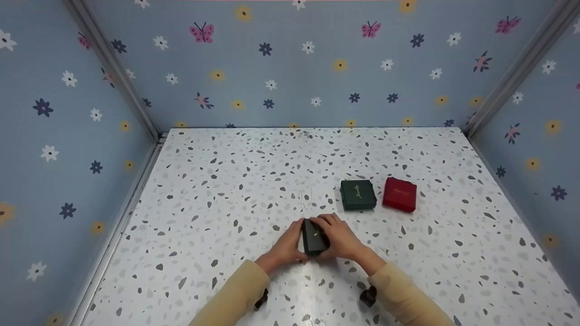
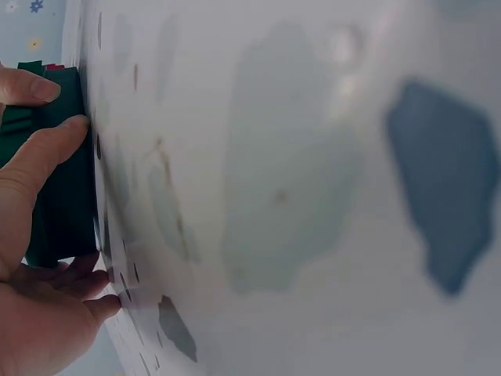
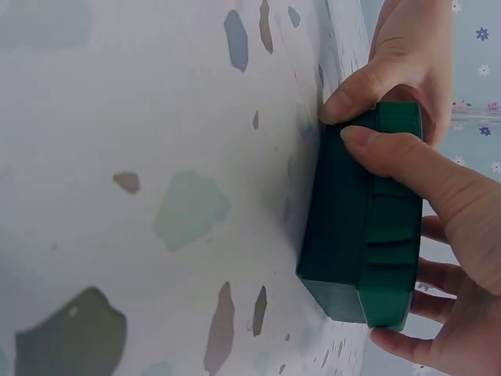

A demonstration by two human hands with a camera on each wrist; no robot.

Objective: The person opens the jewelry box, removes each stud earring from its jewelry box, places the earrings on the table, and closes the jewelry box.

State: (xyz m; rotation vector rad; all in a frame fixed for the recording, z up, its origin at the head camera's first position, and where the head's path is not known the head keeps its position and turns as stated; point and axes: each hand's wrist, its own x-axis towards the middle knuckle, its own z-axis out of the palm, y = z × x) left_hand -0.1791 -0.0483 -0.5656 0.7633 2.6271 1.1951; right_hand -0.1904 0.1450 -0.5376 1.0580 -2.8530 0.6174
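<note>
Speckled bench (image 1: 204, 194) below flowered wall (image 1: 299, 63).
Your left hand (image 1: 288, 244) and right hand (image 1: 340, 237) grip a green box (image 1: 312, 242), lower centre.

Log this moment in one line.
left hand: grips near green box | right hand: grips same box | far green box, red box: side by side, untouched

No text can be read for certain. The lid of the green box (image 1: 351, 201) bears gold script (image 1: 358, 191) set at a steep slant, too small to make out. A fainter line of lettering (image 1: 401, 192) crosses the red box (image 1: 398, 200). The held box (image 1: 312, 242) shows a gold mark (image 1: 316, 234) beside the right hand (image 1: 340, 236), likewise illegible.
</note>
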